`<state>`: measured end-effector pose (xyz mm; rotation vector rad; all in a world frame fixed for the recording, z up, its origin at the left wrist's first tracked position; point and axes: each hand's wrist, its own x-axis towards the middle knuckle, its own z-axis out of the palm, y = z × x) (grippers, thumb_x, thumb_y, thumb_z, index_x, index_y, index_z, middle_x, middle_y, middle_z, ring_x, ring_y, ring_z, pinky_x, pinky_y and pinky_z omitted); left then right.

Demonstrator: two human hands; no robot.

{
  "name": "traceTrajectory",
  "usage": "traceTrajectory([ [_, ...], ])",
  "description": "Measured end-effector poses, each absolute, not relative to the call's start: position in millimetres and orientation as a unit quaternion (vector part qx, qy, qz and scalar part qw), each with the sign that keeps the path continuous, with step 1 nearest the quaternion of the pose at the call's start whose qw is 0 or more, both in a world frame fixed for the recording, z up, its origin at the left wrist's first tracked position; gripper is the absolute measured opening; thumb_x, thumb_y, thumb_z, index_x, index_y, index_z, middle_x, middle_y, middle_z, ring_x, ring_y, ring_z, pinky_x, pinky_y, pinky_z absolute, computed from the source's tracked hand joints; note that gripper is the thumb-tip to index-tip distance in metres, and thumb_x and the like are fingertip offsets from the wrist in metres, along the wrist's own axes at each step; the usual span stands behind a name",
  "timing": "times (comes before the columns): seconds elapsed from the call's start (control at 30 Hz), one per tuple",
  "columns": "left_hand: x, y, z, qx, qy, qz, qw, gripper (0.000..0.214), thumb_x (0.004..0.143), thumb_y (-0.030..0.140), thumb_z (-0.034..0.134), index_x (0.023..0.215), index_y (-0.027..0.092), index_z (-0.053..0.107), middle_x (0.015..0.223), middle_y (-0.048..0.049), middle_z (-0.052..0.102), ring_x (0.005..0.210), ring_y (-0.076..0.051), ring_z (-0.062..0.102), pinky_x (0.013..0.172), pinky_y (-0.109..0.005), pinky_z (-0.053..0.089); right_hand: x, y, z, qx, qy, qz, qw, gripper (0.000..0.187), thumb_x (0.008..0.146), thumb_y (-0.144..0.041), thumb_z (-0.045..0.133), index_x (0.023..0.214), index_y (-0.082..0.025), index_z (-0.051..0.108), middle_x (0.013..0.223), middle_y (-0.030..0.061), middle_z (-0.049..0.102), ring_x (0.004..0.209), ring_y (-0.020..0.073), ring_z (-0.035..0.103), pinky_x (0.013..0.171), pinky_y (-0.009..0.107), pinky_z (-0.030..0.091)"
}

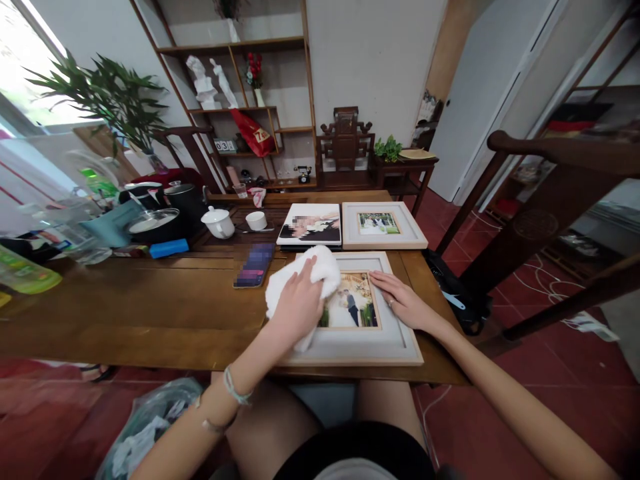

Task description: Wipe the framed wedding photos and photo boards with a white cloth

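Note:
A white, fluffy cloth [327, 267] lies bunched over the left part of a picture frame [400, 350] on the wooden table. My left hand [300, 303] is on top of the cloth, fingers bent over it and holding it against the frame. The frame has a pale wood edge, a wide light mat and a wedding photo [359, 303], whose left side is partly covered by the cloth and hand. My right hand [400, 300] rests flat on the right part of the frame, fingers stretched out with the tips at the photo's edge, holding nothing.
Behind the frame are a photo album [313, 227] and a second framed photo [417, 233]. Left of the cloth lies a phone [254, 265]. Further off stand a lidded white teapot [218, 223], a white cup [257, 221] and dark pots. A dark wooden chair [545, 213] stands right.

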<state>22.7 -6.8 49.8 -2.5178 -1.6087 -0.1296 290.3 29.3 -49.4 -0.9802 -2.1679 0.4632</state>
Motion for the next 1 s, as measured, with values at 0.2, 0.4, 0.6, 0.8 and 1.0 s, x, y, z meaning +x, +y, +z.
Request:
traceTrajectory([
  [0.2,-11,37,60,-0.851,-0.498,-0.053,0.159,0.046,0.075,0.0,0.04,0.115,0.008,0.061,0.151,-0.0141,0.03,0.131,-0.031,0.041,0.097,-0.041,0.044,291,29,-49,-0.376,-0.841,0.179,0.346,0.057,0.085,-0.007,0.039,0.138,-0.028,0.046,0.142,0.0059,0.049,0.135,0.0226,0.041,0.112,0.055,0.031],
  [0.4,-38,42,77,-0.834,-0.484,-0.144,0.224,0.054,0.084,0.002,0.035,0.136,0.013,0.045,0.152,-0.0099,0.03,0.132,-0.029,0.039,0.098,-0.043,0.038,290,29,-47,-0.371,-0.846,0.173,0.341,0.057,0.085,-0.007,0.04,0.139,-0.027,0.045,0.142,0.0067,0.049,0.134,0.0223,0.041,0.112,0.055,0.031],
  [0.6,-33,41,47,-0.871,-0.46,-0.052,0.162,0.049,0.076,-0.003,0.039,0.118,0.007,0.06,0.148,-0.0154,0.036,0.128,-0.031,0.043,0.097,-0.043,0.039,290,28,-47,-0.382,-0.839,0.178,0.345,0.057,0.084,-0.008,0.04,0.137,-0.029,0.047,0.141,0.0047,0.05,0.134,0.0236,0.042,0.111,0.055,0.033],
  [0.8,-25,59,23,-0.88,-0.465,-0.023,0.092,0.031,0.073,0.011,0.047,0.096,0.013,0.068,0.142,-0.0155,0.045,0.138,-0.03,0.031,0.106,-0.051,0.03,295,31,-48,-0.367,-0.849,0.181,0.335,0.058,0.081,-0.006,0.04,0.134,-0.028,0.051,0.14,0.0048,0.051,0.133,0.0229,0.043,0.111,0.054,0.034],
  [1.0,-14,58,30,-0.882,-0.463,-0.013,0.089,0.032,0.081,0.017,0.046,0.104,0.009,0.067,0.139,-0.0183,0.048,0.132,-0.028,0.041,0.107,-0.041,0.033,289,31,-46,-0.396,-0.831,0.188,0.341,0.06,0.076,-0.004,0.039,0.131,-0.023,0.055,0.136,0.0051,0.055,0.13,0.023,0.046,0.111,0.053,0.036],
])
